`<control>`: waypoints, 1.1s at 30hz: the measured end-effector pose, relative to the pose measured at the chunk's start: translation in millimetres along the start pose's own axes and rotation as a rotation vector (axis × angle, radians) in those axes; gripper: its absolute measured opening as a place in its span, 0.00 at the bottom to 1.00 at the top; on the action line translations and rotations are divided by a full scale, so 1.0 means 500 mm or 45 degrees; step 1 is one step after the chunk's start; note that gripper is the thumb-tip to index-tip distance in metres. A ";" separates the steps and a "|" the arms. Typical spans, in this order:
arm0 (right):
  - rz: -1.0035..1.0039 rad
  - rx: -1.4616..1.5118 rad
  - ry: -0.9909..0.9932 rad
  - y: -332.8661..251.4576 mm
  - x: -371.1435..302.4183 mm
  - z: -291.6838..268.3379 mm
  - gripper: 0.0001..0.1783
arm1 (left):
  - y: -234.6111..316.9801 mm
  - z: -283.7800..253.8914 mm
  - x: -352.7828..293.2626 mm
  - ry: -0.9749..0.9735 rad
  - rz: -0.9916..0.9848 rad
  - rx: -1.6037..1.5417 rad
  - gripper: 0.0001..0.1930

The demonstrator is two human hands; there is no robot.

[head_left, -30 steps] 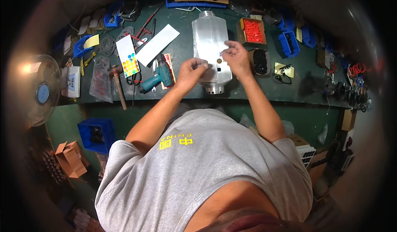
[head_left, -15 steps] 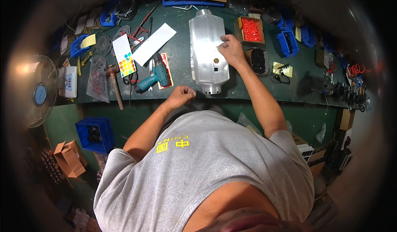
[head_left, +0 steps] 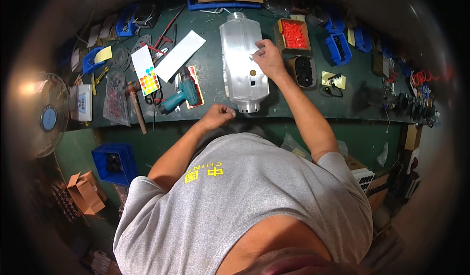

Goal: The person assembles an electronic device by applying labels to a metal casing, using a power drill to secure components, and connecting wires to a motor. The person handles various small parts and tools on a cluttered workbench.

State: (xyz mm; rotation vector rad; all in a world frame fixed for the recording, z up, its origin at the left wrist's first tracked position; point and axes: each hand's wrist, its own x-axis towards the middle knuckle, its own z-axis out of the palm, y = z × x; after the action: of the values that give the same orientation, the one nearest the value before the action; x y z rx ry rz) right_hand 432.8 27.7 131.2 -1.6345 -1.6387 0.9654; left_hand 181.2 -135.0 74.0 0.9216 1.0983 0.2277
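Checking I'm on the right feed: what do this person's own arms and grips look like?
The left grip and right grip are bare hands, no gloves visible. The left forearm and right forearm are uncovered, with no watch, band or cable to be seen. The left sleeve and right sleeve are short and grey, part of a T-shirt with yellow lettering.

Passage over bench (head_left: pixel 214 64) between drill (head_left: pixel 188 90), metal housing (head_left: pixel 241 45); right of housing, red-parts box (head_left: pixel 295 50), black-parts box (head_left: pixel 314 70) obstruct.
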 end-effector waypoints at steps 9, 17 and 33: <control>-0.009 -0.217 0.033 -0.036 -0.019 0.007 0.25 | -0.007 0.008 0.006 -0.002 -0.005 0.044 0.13; -0.084 -0.293 -0.012 -0.042 -0.016 -0.013 0.25 | -0.007 0.017 0.046 -0.038 -0.115 -0.111 0.28; -0.533 -0.623 0.034 -0.066 0.244 0.033 0.28 | -0.084 0.079 0.120 -0.421 -0.080 -0.927 0.40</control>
State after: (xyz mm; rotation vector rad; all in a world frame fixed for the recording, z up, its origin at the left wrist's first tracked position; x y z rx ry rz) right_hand 396.2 149.3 142.0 -1.4839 -2.2017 0.3447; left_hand 231.6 -147.2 8.7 0.2551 0.6528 0.3759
